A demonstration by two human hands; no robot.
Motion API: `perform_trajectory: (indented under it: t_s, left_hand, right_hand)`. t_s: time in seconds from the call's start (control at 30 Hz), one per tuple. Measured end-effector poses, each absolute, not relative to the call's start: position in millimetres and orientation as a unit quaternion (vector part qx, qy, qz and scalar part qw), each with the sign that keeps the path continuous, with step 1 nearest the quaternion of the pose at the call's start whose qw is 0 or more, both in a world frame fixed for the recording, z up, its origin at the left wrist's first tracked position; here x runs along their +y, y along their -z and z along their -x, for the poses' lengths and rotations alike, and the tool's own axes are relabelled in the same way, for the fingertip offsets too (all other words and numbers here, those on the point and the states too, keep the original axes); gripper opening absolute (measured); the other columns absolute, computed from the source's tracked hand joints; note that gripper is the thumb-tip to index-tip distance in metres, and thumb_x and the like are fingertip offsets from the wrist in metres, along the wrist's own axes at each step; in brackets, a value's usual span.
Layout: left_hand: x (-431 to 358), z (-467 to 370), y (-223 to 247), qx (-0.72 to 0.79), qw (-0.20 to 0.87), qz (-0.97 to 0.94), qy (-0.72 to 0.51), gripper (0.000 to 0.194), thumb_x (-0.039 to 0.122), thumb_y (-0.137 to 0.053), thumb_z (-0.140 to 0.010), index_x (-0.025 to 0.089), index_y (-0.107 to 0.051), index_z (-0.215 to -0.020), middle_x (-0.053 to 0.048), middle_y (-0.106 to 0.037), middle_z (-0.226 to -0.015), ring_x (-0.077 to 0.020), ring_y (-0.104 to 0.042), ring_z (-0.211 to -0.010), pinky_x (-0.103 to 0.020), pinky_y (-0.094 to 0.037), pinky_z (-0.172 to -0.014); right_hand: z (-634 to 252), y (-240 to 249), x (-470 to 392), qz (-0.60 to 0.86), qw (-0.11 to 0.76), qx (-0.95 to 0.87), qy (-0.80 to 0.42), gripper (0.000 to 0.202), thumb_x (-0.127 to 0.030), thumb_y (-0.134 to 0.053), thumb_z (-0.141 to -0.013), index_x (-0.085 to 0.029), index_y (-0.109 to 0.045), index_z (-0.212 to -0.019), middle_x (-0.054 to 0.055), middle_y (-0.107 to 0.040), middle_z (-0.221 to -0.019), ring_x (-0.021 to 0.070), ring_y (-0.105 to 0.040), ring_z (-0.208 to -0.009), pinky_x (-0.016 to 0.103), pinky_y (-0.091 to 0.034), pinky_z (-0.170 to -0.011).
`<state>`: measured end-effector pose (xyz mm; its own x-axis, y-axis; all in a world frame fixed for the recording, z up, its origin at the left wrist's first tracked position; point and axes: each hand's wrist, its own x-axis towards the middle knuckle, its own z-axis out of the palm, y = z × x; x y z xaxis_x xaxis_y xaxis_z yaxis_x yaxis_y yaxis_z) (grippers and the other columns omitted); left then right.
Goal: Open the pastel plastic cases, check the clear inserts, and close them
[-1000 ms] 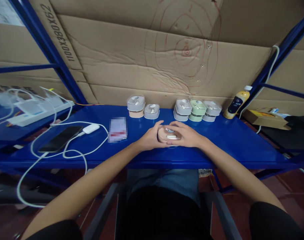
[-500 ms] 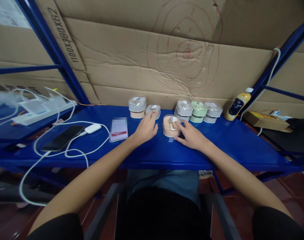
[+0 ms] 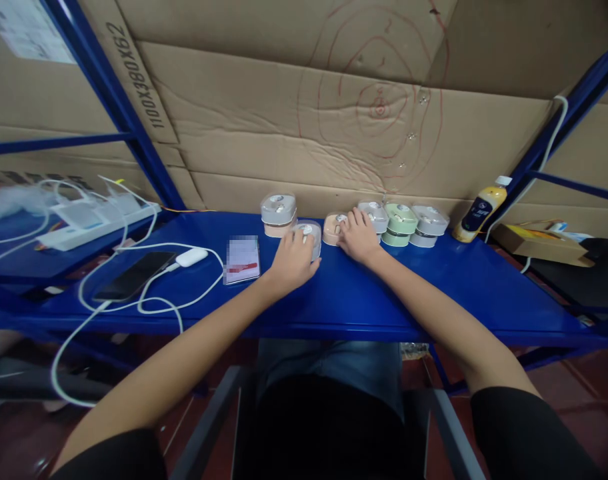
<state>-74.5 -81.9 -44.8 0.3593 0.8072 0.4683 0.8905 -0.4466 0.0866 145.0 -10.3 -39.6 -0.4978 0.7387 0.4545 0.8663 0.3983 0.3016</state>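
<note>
My left hand [image 3: 294,263] has its fingers wrapped round a single grey box [image 3: 313,235] with a clear lid, on the blue table [image 3: 349,300]. Farther back, my right hand [image 3: 358,237] lies over the right side of a peach box [image 3: 333,229], its fingers bent; part of that box is hidden. Behind my left hand a grey box [image 3: 279,208] is stacked on a peach one. Right of my right hand stand a grey stack [image 3: 377,215], a green stack [image 3: 400,219] and another grey stack [image 3: 429,220].
A phone with a lit screen [image 3: 242,259], a dark phone [image 3: 134,275] and white cables lie on the left, near a power strip [image 3: 99,227]. A bottle [image 3: 481,210] stands at the back right, beside a yellow-topped carton [image 3: 541,245]. Cardboard [image 3: 264,120] lines the back.
The peach box has moved back with my right hand, which now covers part of it. The single grey box has come nearer to me, and my left hand has closed round it.
</note>
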Motion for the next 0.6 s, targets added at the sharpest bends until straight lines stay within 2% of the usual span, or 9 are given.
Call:
perform_trajectory:
  t_s: [0.13,0.2,0.3,0.37,0.43,0.53,0.6]
  left_hand:
    - [-115,72,44,-0.599,0.104,0.752,0.256,0.063,0.057,-0.072,-0.092,0.009,-0.061,-0.131,-0.032,-0.059,-0.135,-0.0558,-0.056,-0.127,-0.067,-0.052,-0.100]
    - [-123,70,44,-0.629,0.088,0.736,0.235,0.065,0.055,-0.073,-0.091,0.007,-0.060,-0.133,-0.035,-0.057,-0.137,-0.0587,-0.058,-0.123,-0.068,-0.054,-0.093]
    - [-122,71,41,-0.586,0.029,0.778,0.223,0.058,0.042,-0.072,-0.091,0.010,-0.059,-0.137,-0.031,-0.055,-0.144,-0.0537,-0.061,-0.127,-0.064,-0.057,-0.096]
    - [-114,74,39,-0.483,-0.035,0.841,0.242,0.067,0.037,-0.077,-0.085,0.017,-0.054,-0.145,-0.023,-0.052,-0.153,-0.0469,-0.056,-0.140,-0.060,-0.053,-0.111]
    - [-105,76,39,-0.374,-0.107,0.886,0.254,0.085,0.035,-0.082,-0.078,0.022,-0.046,-0.154,-0.018,-0.049,-0.160,-0.0408,-0.049,-0.150,-0.055,-0.045,-0.123]
    - [-95,78,44,-0.349,-0.180,0.878,0.272,0.100,0.037,-0.087,-0.071,0.020,-0.040,-0.158,-0.019,-0.052,-0.159,-0.0404,-0.051,-0.149,-0.056,-0.046,-0.123]
    - [-92,77,49,-0.370,-0.214,0.859,0.283,0.100,0.038,-0.088,-0.071,0.017,-0.040,-0.156,-0.022,-0.056,-0.154,-0.0403,-0.058,-0.142,-0.055,-0.050,-0.118]
  right_hand:
    - [-142,43,-14,0.491,0.177,-0.822,0.229,0.060,-0.022,-0.065,-0.094,0.002,-0.057,-0.148,0.033,-0.052,-0.161,0.0491,-0.034,-0.159,0.070,-0.026,-0.129]
    - [-142,40,-26,0.465,0.205,-0.837,0.204,0.058,-0.024,-0.062,-0.096,0.002,-0.058,-0.147,0.033,-0.049,-0.162,0.0474,-0.032,-0.161,0.070,-0.025,-0.130]
    - [-148,33,-51,0.383,0.249,-0.881,0.126,0.056,-0.042,-0.060,-0.102,-0.010,-0.060,-0.148,0.025,-0.051,-0.164,0.0400,-0.038,-0.160,0.065,-0.032,-0.131]
    - [-154,29,-65,0.327,0.252,-0.909,0.056,0.074,-0.061,-0.067,-0.097,-0.016,-0.055,-0.155,0.020,-0.047,-0.169,0.0366,-0.041,-0.159,0.060,-0.037,-0.130]
    - [-160,27,-74,0.298,0.230,-0.926,-0.008,0.100,-0.073,-0.077,-0.086,-0.019,-0.044,-0.164,0.020,-0.044,-0.171,0.0368,-0.044,-0.158,0.058,-0.041,-0.128]
    - [-167,27,-81,0.314,0.193,-0.928,-0.046,0.119,-0.074,-0.083,-0.078,-0.020,-0.033,-0.171,0.022,-0.048,-0.168,0.0406,-0.050,-0.153,0.059,-0.047,-0.121]
    - [-169,26,-83,0.340,0.176,-0.923,-0.032,0.117,-0.074,-0.084,-0.078,-0.019,-0.037,-0.169,0.024,-0.054,-0.162,0.0437,-0.055,-0.147,0.061,-0.050,-0.116]
